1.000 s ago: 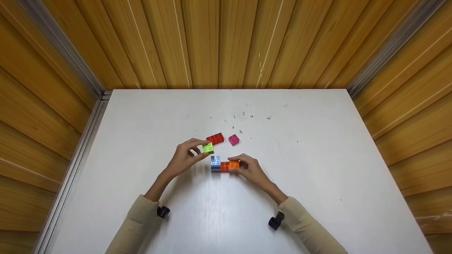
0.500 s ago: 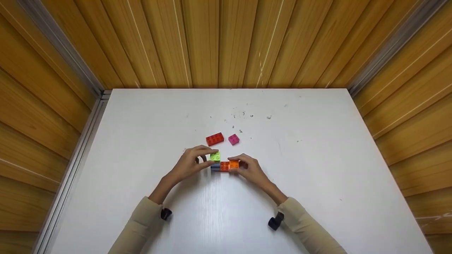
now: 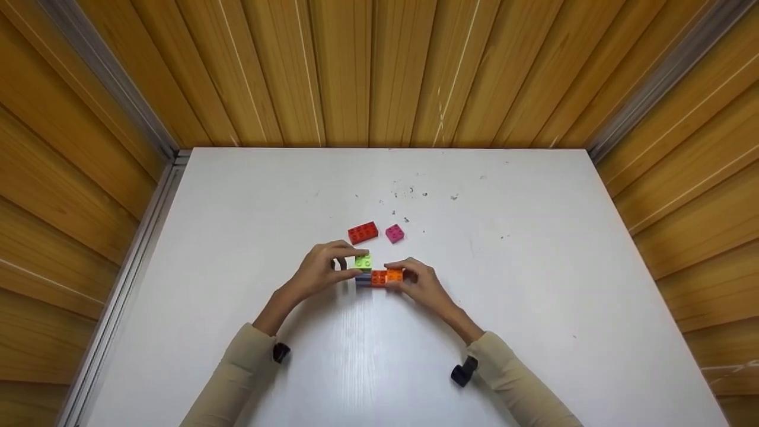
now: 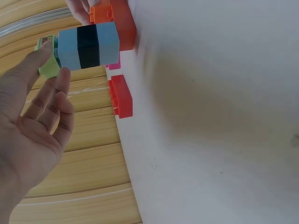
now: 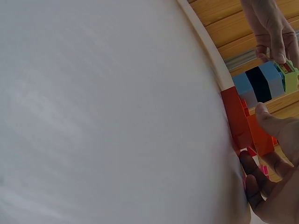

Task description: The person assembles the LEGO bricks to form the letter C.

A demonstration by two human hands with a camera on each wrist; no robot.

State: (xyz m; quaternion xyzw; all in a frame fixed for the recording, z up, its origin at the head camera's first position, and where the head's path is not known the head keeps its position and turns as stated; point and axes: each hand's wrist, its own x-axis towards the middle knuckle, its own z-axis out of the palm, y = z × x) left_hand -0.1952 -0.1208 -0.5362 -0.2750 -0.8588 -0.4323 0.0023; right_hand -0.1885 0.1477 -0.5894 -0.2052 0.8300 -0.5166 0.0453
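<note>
My left hand [image 3: 320, 268] pinches a lime-green toy brick [image 3: 363, 261] between thumb and fingers. That brick sits at the top of a stack of light-blue and black bricks [image 4: 88, 45]; some studs show between them, and whether it is pressed fully down I cannot tell. The stack stands on the left end of a long orange-red brick [image 5: 236, 114]. On that brick's other end is an orange brick [image 3: 394, 276], gripped by my right hand [image 3: 418, 281] with thumb and fingers on opposite sides.
Behind the hands, a red brick [image 3: 363, 232] and a small pink brick [image 3: 395, 233] lie loose on the white table [image 3: 533, 267]. Wood-patterned walls [image 3: 397, 71] stand along the table's back and sides.
My left hand has brought the lime-green brick rightward and toward me, from beside the red brick onto the top of the blue stack. My right hand keeps its grip on the orange brick.
</note>
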